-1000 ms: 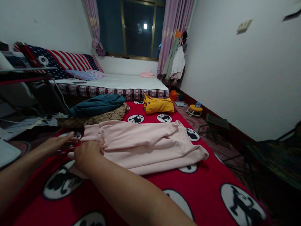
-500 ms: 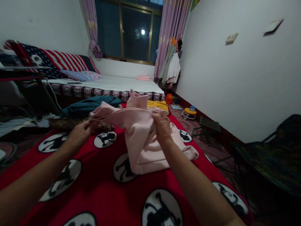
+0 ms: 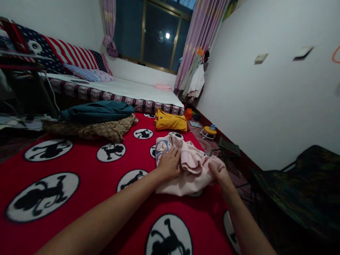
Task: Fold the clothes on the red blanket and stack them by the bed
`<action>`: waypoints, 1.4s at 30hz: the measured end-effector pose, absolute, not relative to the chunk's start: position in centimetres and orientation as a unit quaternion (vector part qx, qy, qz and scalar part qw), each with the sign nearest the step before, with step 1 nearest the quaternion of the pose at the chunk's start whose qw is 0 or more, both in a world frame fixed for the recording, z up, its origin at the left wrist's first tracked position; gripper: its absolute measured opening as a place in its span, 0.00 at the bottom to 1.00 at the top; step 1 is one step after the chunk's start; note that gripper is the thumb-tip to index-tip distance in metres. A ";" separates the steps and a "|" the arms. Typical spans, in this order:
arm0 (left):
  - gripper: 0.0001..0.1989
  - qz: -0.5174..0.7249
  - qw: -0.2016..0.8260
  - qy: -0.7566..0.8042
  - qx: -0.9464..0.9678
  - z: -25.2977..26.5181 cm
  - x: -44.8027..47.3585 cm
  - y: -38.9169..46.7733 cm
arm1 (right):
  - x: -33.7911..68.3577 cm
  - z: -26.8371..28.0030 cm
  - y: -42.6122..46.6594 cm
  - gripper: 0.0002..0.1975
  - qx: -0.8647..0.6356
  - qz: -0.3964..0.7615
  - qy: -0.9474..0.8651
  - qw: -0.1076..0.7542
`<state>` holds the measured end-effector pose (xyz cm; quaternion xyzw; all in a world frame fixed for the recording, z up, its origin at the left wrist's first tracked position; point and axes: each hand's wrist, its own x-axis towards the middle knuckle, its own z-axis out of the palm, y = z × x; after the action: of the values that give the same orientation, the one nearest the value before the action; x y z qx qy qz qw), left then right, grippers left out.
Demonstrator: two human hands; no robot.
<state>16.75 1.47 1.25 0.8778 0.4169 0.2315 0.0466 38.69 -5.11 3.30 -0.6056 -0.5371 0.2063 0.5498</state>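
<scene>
One pink garment [image 3: 190,184] lies bunched at my twelve o'clock, its dark lettering [image 3: 170,142] too small to read. My left hand [image 3: 170,164] rests on it, fingers outstretched; my right hand [image 3: 220,173], at one o'clock, is clamped on its edge.

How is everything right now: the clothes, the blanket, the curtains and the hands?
Pink top: bunched, partly folded over
Left hand: open, resting on it
Right hand: gripping its edge
Yellow top: folded
Teal cloth: heaped on the brown cloth
Blanket: spread out
Left curtain: tied back
White shirt: hanging
</scene>
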 end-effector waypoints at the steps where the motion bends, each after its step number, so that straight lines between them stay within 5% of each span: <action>1: 0.35 0.248 0.048 0.420 0.872 1.1 16.0 1.5 | 38.7 3.2 -5.0 0.34 -0.626 0.172 -0.561 0.514; 4: 0.31 0.332 0.078 0.513 0.787 0.3 13.7 1.8 | 38.4 2.4 -4.9 0.41 -0.702 0.122 -0.570 0.408; 7: 0.37 0.387 0.155 0.584 0.696 -0.4 12.6 2.0 | 37.2 1.8 -4.9 0.41 -0.762 0.105 -0.531 0.355; 15: 0.27 0.482 0.181 0.514 0.686 4.2 7.8 1.3 | 33.6 3.9 -5.1 0.29 -0.616 0.222 -0.540 0.529; 18: 0.28 0.383 0.138 0.574 0.711 5.2 3.2 0.5 | 32.6 3.5 -5.3 0.39 -0.649 0.213 -0.565 0.463; 21: 0.27 0.247 0.035 0.624 0.741 4.5 0.4 -1.1 | 30.8 2.9 -5.7 0.47 -0.689 0.073 -0.608 0.388; 24: 0.22 0.218 -0.058 0.591 0.774 3.7 0.3 -2.9 | 28.5 3.4 -5.9 0.40 -0.599 -0.021 -0.718 0.354; 27: 0.17 0.219 -0.039 0.514 0.828 3.6 1.6 -3.7 | 26.9 4.4 -4.7 0.22 -0.499 0.013 -0.814 0.297; 29: 0.21 0.237 0.003 0.477 0.846 3.9 2.4 -3.1 | 26.7 4.9 -2.6 0.13 -0.515 0.082 -0.791 0.320; 33: 0.32 0.244 0.035 0.489 0.837 3.8 3.6 -0.5 | 27.8 4.8 2.7 0.17 -0.677 0.150 -0.602 0.397; 37: 0.35 0.142 0.057 0.565 0.810 2.6 4.4 1.2 | 28.2 4.9 4.8 0.27 -0.752 0.087 -0.557 0.342; 42: 0.38 0.145 0.036 0.578 0.802 1.3 4.6 0.9 | 25.3 7.7 1.9 0.32 -0.623 -0.055 -0.667 0.405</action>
<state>4.61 0.95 1.30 0.8021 0.5781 0.1453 0.0363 25.33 1.87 7.72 -0.6228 -0.6669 -0.0551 0.4053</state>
